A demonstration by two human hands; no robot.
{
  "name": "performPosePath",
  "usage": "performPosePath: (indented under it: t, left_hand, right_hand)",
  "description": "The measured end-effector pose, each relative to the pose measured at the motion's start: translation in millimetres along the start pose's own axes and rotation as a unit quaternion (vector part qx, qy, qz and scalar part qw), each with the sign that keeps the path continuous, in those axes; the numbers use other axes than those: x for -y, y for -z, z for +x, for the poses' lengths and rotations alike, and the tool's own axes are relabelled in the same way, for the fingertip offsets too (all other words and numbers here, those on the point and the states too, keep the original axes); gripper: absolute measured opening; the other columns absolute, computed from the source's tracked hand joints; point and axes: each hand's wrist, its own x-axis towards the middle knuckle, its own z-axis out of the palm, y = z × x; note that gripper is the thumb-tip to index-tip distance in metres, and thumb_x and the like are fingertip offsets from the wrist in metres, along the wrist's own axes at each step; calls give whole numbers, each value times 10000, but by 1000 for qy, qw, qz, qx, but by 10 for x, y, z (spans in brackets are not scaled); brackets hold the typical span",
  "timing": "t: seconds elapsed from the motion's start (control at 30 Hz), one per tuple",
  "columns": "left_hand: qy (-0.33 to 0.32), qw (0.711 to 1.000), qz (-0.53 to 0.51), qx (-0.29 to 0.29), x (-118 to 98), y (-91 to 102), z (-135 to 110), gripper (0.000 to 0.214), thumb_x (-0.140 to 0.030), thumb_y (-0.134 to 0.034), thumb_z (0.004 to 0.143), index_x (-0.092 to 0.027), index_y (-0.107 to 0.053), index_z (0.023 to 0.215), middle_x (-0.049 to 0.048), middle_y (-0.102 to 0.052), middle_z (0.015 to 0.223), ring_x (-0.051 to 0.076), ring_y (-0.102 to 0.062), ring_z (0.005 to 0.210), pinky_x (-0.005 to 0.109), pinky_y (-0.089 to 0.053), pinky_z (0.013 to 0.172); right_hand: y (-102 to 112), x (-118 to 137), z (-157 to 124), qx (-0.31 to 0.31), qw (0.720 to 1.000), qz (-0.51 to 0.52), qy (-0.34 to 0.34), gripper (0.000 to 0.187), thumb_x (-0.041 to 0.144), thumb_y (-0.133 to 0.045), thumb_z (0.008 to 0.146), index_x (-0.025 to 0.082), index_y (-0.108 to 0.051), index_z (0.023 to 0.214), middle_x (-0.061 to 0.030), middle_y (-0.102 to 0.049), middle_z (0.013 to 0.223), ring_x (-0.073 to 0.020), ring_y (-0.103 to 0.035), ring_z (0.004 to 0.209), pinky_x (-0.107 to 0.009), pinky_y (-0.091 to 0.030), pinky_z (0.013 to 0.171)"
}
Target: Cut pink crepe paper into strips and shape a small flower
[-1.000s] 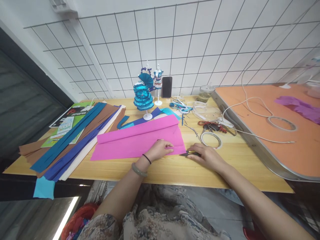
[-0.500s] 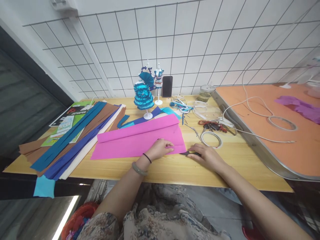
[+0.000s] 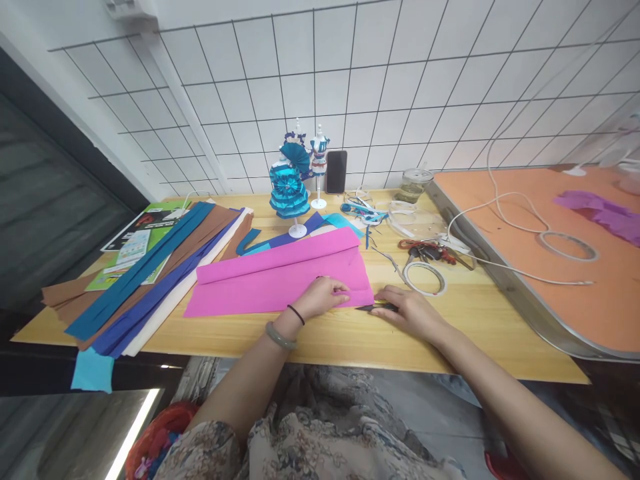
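A long pink sheet (image 3: 240, 293), which looks like crepe paper with a folded band along its far side, lies across the table in front of me. On its near right part rests my left hand (image 3: 323, 295), fingers loosely bent and thumb apart, pressing down without a grip. At the sheet's lower right corner, my right hand (image 3: 407, 308) is closed around a slim black pointed tool (image 3: 369, 308). Its tip points left along the near edge; whether it is a knife or scissors is hidden by my fingers.
Coloured strips (image 3: 145, 267) lie over a green booklet at left. Small dressed mannequins (image 3: 290, 187) and a phone (image 3: 336, 172) stand behind the sheet. A tape roll (image 3: 425, 279), keys (image 3: 425, 252) and a glass jar (image 3: 414, 185) sit right, beside an orange metal-edged surface (image 3: 540, 267).
The black tool's tip has shifted slightly left along the sheet's near edge with my right hand. My left hand stays in place on the sheet. The whole view has moved a little.
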Motion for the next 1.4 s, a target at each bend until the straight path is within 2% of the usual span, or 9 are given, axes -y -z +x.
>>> performPosePath:
  t: [0.17, 0.93, 1.2, 1.4]
  left_hand:
    - [-8, 1000, -4, 2, 15, -9, 11, 252, -330, -563, 728, -148, -685, 852, 20, -665, 759, 142, -552, 731, 223, -394, 671]
    - [-35, 999, -8, -8, 101, -58, 30, 260, -329, -545, 739, -144, -682, 863, 14, -657, 724, 122, -534, 649, 216, -372, 602]
    - [-46, 999, 1, -5, 96, -57, 22, 259, -325, -530, 759, -135, -673, 862, 13, -656, 726, 112, -533, 647, 203, -362, 581]
    - [-50, 999, -15, -3, 91, -53, 19, 263, -334, -528, 761, -146, -677, 871, 26, -672, 780, 124, -556, 695, 209, -386, 626]
  right_hand:
    - [-21, -30, -38, -17, 1000, 1, -1, 242, 390, -498, 835, 214, -616, 952, -64, -666, 905, -186, -637, 780, -293, -482, 695]
    - [-52, 43, -3, -14, 1000, 5, -6, 248, 405, -490, 837, 207, -609, 928, -61, -669, 878, -183, -641, 773, -280, -480, 702]
    - [-52, 87, 11, -11, 1000, 9, -6, 285, 419, -492, 829, 214, -605, 990, -78, -663, 904, -198, -635, 790, -305, -486, 712]
    - [-89, 95, 47, -6, 1000, -4, -6, 305, 429, -488, 831, 217, -593, 1023, -80, -660, 929, -204, -631, 827, -306, -479, 734]
